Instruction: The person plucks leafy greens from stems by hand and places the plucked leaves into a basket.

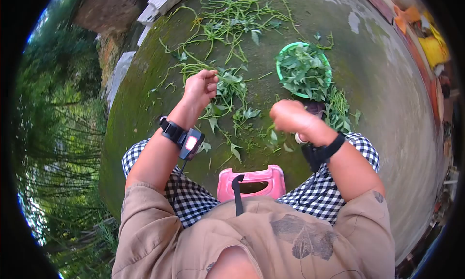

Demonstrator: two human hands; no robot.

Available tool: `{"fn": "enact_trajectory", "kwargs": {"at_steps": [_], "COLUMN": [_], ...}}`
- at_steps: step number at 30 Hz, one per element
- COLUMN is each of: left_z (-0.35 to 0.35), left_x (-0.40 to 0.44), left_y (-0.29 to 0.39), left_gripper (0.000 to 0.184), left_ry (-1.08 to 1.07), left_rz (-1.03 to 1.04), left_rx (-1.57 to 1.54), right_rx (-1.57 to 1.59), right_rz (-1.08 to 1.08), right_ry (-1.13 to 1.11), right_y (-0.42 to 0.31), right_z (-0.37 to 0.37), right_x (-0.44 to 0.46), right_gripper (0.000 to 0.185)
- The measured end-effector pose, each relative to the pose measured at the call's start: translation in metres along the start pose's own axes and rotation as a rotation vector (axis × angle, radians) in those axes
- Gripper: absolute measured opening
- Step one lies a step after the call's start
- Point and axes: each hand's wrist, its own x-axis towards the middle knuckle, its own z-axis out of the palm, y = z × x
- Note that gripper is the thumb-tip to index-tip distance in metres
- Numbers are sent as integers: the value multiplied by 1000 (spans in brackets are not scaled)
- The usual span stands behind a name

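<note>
My left hand [201, 89] is raised over the left side of a pile of leafy green stems [231, 88], its fingers curled closed at the stems' edge. What it pinches is too small to make out. My right hand [292, 117] is closed, below a green-rimmed basket [328, 75] heaped with green leaves [305, 68]. A small leafy piece [273, 135] shows just under its fingers; whether the hand grips it is unclear.
Long green vines [232, 22] lie on the mossy concrete floor [140, 119] farther off. More stems [338, 107] rest below the basket at the right. A pink stool [252, 175] is between my knees. Yellow and orange items stand at the far right.
</note>
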Motion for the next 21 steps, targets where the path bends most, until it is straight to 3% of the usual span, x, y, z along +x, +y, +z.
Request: {"fn": "enact_trajectory", "kwargs": {"at_steps": [3, 8, 11, 13, 15, 19, 21], "left_z": [56, 150, 133, 102, 60, 26, 16], "left_x": [12, 4, -13, -29, -38, -85, -90], "left_y": [1, -2, 7, 15, 26, 12, -4], "left_gripper": [19, 24, 21, 16, 14, 14, 16], "left_ry": [-130, -140, -311, -238, -158, -153, -316], "left_rz": [-18, 127, 206, 214, 170, 33, -61], "left_rx": [0, 356, 496, 553, 663, 598, 457], "right_rx": [-27, -19, 53, 225, 661, 985, 1042], "right_rz": [-100, -163, -145, -368, -197, -333, -378], "right_ry": [-72, 27, 129, 210, 138, 105, 93], "right_y": [-13, -8, 5, 26, 25, 20, 9], "right_z": [20, 25, -3, -22, -40, -52, -55], "right_x": [-10, -9, -15, -18, -30, -29, -25], "right_gripper": [21, 18, 16, 12, 8, 12, 13]}}
